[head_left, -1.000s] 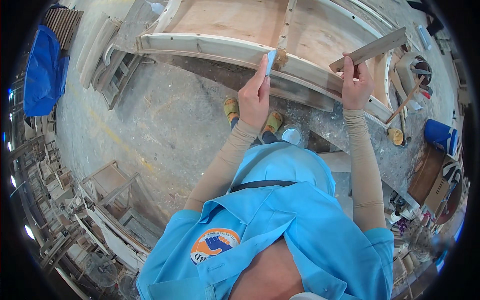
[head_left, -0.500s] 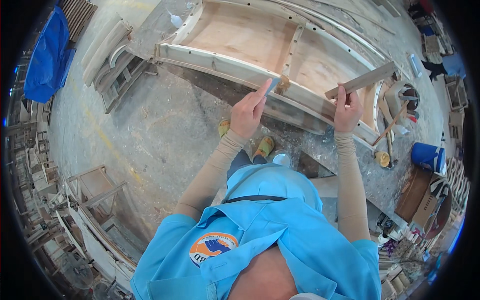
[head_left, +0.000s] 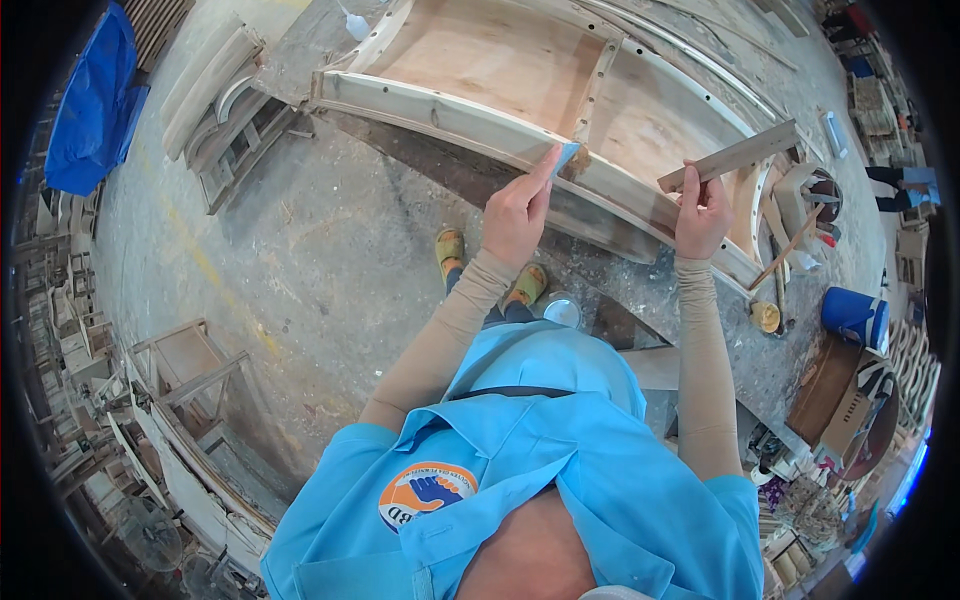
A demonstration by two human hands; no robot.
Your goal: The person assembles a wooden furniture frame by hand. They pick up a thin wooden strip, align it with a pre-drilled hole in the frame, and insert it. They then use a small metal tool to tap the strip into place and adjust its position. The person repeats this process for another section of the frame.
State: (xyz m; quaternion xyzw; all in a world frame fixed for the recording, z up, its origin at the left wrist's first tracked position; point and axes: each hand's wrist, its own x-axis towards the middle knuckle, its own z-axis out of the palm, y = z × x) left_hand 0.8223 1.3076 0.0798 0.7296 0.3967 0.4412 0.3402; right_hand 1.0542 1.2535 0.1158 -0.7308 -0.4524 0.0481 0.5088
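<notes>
A small blue flat scraper (head_left: 566,157) sticks out from the fingers of my left hand (head_left: 514,218), which is closed on it with the forefinger stretched along it. Its tip is at the front rail of a curved wooden frame (head_left: 440,112), beside a brown patch (head_left: 577,163) where the middle crosspiece meets the rail. My right hand (head_left: 704,222) pinches a thin flat wooden strip (head_left: 735,156) near its left end. The strip is held tilted above the frame's right part. The frame has pale panels and a row of dark holes along its edges.
On the right stand an open tub of yellowish paste (head_left: 765,317), a blue bucket (head_left: 855,318) and a bin (head_left: 808,195) with a stick leaning by it. Curved wooden parts (head_left: 215,110) are stacked at left. A metal tin (head_left: 562,310) stands by my feet.
My left hand has moved right and slightly up with the scraper, closer to the brown patch. My right hand and the wooden strip have shifted slightly right.
</notes>
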